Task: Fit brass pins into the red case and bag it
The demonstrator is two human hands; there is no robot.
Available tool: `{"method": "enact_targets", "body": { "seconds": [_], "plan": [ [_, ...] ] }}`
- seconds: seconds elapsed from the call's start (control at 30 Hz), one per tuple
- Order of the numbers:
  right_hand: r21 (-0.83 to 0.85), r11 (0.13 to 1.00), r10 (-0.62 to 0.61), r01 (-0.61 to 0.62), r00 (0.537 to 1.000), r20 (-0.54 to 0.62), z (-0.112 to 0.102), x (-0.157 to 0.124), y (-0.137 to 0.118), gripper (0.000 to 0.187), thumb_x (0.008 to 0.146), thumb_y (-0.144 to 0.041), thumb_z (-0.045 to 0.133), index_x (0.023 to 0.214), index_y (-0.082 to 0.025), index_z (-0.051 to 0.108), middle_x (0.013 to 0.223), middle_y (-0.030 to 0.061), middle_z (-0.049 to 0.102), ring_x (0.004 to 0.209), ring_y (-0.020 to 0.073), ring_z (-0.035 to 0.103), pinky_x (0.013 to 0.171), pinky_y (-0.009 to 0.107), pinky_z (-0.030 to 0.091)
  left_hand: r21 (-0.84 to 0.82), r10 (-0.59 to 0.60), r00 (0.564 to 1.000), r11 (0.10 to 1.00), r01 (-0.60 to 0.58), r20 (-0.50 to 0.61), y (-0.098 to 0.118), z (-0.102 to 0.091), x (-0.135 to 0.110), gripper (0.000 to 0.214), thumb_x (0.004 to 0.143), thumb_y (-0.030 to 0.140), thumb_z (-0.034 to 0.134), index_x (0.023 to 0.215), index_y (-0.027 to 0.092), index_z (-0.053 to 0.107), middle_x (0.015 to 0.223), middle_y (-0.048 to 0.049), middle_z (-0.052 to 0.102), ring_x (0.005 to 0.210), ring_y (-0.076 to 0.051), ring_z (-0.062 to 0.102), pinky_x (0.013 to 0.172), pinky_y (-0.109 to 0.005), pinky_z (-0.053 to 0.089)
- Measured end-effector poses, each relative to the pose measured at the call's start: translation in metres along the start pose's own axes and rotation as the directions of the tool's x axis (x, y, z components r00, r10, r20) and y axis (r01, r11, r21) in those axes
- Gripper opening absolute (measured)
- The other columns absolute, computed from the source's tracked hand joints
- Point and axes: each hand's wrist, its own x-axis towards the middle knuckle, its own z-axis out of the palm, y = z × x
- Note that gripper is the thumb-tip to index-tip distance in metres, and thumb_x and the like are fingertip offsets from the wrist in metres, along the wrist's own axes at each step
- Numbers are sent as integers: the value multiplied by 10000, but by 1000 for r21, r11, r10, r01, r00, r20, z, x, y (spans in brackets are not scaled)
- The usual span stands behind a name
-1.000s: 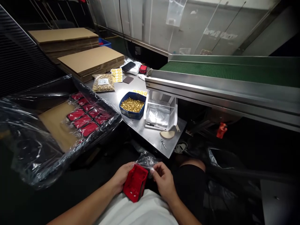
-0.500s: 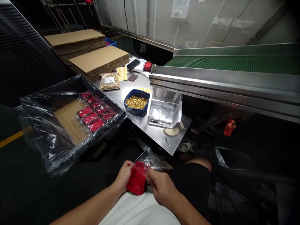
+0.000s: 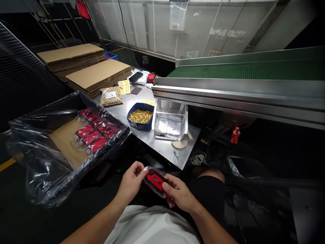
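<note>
- Low at 6 o'clock, over the person's lap, both hands meet around a red part [image 3: 154, 179] that sits inside a clear plastic bag [image 3: 152, 184].
- Left hand [image 3: 130, 183]: its grip is closed on the bagged part's left end, thumb on top.
- Right hand [image 3: 179, 195]: its grip is pinched on the right end, thumb pressing the film against the red part.
- At 12 o'clock from the hands lies a steel tabletop [image 3: 165, 149], well apart from them.
- On it stand a blue tray of small brass pieces [image 3: 141, 116] and, just beside it at 3 o'clock, a clear plastic box [image 3: 170, 119].
- Near the tabletop's front edge lie a round wooden disc [image 3: 179, 144] and a small metal tool [image 3: 175, 155].
- At 10 o'clock a dark bin lined with plastic film [image 3: 50, 162] holds rows of red parts [image 3: 95, 130] beside a cardboard sheet.
- Further out at 11 o'clock are stacks of flat cardboard [image 3: 98, 72].
- At 2 o'clock a green conveyor belt [image 3: 243, 71] runs across.
</note>
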Motion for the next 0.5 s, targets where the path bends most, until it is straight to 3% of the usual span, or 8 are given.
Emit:
{"method": "enact_targets", "body": {
  "seconds": [0.17, 0.3, 0.37, 0.43, 0.5],
  "plan": [
    [117, 991, 62, -62, 998, 8, 2, -2, -5, 391, 856, -517, 606, 967, -148, 540, 557, -34, 594, 326, 52, 468, 304, 118, 314, -98, 12, 998, 995, -5, 66, 11, 10, -1, 359, 765, 505, 683, 798, 186, 523, 663, 33, 478, 578, -114, 392, 512, -202, 318],
    [179, 982, 65, -60, 998, -23, 5, -3, -6, 387, 848, -521, 614, 937, -152, 540, 481, -50, 562, 283, 56, 419, 282, 129, 313, -86, 33, 996, 996, -26, 84, 21, 13, -9, 313, 799, 467, 665, 798, 182, 536, 665, 29, 490, 582, -114, 400, 533, -210, 330],
    [164, 986, 46, -37, 998, -53, 6, -3, -7, 380, 859, -517, 601, 957, -153, 554, 463, -52, 550, 276, 57, 394, 276, 135, 291, -15, 96, 992, 995, -95, 83, 25, 13, -21, 268, 829, 431, 664, 796, 183, 568, 693, 13, 526, 629, -126, 448, 575, -217, 357],
    [149, 988, -15, 29, 995, -100, 7, -3, -9, 364, 875, -498, 590, 985, -151, 575, 467, -65, 509, 299, 38, 354, 298, 136, 273, 70, 223, 961, 969, -237, 166, 24, 12, -35, 215, 878, 393, 634, 812, 190, 608, 725, -1, 551, 658, -134, 479, 604, -229, 373],
    [161, 979, -103, 127, 983, -149, 9, -3, -13, 325, 891, -461, 585, 1006, -158, 589, 515, -73, 457, 354, 17, 311, 344, 139, 254, 23, 282, 939, 956, -292, 197, 18, 12, -44, 213, 893, 394, 635, 813, 197, 621, 742, -3, 542, 660, -131, 482, 608, -229, 383]
  ]
}}
